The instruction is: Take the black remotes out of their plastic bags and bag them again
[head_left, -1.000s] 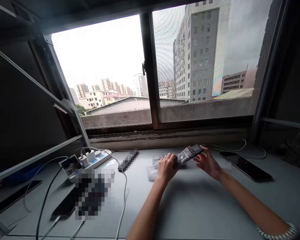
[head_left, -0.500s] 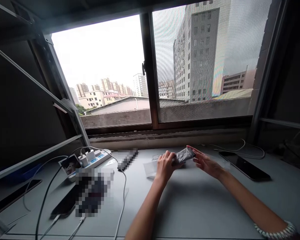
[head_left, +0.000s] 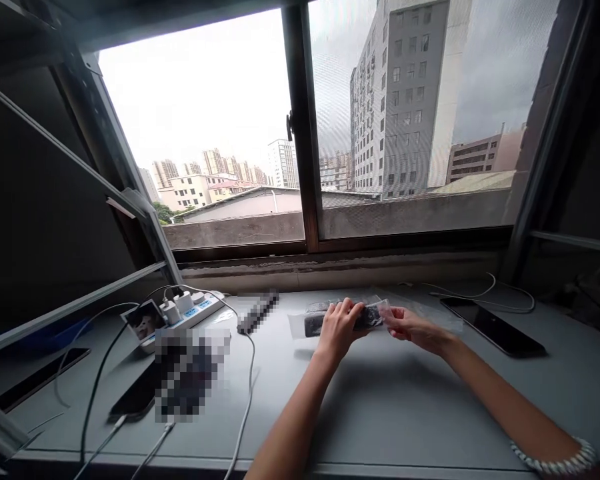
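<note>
A dark, oblong item [head_left: 313,325], its kind unclear, lies inside a clear plastic bag [head_left: 297,326] towards the back of the table. My left hand [head_left: 337,327] is wrapped over the middle of the bagged item from the near side, hiding part of it. At the bag's right end, my right hand [head_left: 414,328] pinches the see-through plastic edge between thumb and fingers. Behind my right hand, more clear plastic [head_left: 443,319] lies flat on the table.
A dark-screened phone [head_left: 493,327] lies at the right. To the left are a white power strip [head_left: 200,308] with chargers, a photo [head_left: 145,321], a plugged-in phone [head_left: 139,390] and a white cable [head_left: 249,393]. Another phone [head_left: 43,379] rests at far left. A window stands behind the table.
The dark item now shows to the left of my left hand, inside the bag, and sits lower. My right hand's fingers have closed on the bag's right edge.
</note>
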{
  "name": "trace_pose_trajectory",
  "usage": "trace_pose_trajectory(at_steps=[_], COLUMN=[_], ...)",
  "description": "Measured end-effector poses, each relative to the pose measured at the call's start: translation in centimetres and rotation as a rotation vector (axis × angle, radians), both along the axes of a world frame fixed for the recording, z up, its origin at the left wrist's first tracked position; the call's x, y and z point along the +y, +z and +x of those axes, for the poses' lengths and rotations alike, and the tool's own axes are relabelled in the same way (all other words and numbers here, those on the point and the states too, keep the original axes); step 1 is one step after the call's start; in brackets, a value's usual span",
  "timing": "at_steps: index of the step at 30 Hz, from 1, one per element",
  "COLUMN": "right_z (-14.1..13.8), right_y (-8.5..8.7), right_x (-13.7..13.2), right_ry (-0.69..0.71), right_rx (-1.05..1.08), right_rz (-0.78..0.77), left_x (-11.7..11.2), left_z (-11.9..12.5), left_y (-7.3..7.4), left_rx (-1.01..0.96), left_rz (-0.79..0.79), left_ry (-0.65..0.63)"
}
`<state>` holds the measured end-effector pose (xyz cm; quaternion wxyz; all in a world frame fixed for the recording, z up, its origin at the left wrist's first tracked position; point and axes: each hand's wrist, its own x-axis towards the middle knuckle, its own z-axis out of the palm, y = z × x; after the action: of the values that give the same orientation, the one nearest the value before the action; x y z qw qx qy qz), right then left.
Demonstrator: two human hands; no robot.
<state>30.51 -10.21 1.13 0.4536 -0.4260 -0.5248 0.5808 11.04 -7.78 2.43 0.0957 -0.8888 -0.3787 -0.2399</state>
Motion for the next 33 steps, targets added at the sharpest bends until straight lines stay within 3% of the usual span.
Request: trace_pose_trajectory(at_steps=[5,13,19,23,33], right_z=[0.4,-0.1,-0.1,-0.2,-0.1], right_y=[-1.3,-0.6,-1.2,-1.4,-0.6], right_x=[0.6,-0.2,0.0,0.4,0.5], right_ry=[-0.078,-0.073,-0.121,-0.171,-0.309], right_rx=[-0.104,-0.247,-0.249,-0.230,-0.394], right_rz=[0.008,0.096,0.061,0.025,0.132], left_x=[-0.3,-0.7,-0.9,-1.0,-0.4], left_z=[0.3,1.0,1.3,1.3,1.7], left_y=[-0.4,-0.9,-1.0,-0.8,-1.4], left_rx=[0.002,0.033,0.066,0.114,0.078], left_rz=[-0.011,-0.035,-0.041,-0.033,-0.128], left_ry=[-0.058,-0.124,-0.151,-0.149,-0.066])
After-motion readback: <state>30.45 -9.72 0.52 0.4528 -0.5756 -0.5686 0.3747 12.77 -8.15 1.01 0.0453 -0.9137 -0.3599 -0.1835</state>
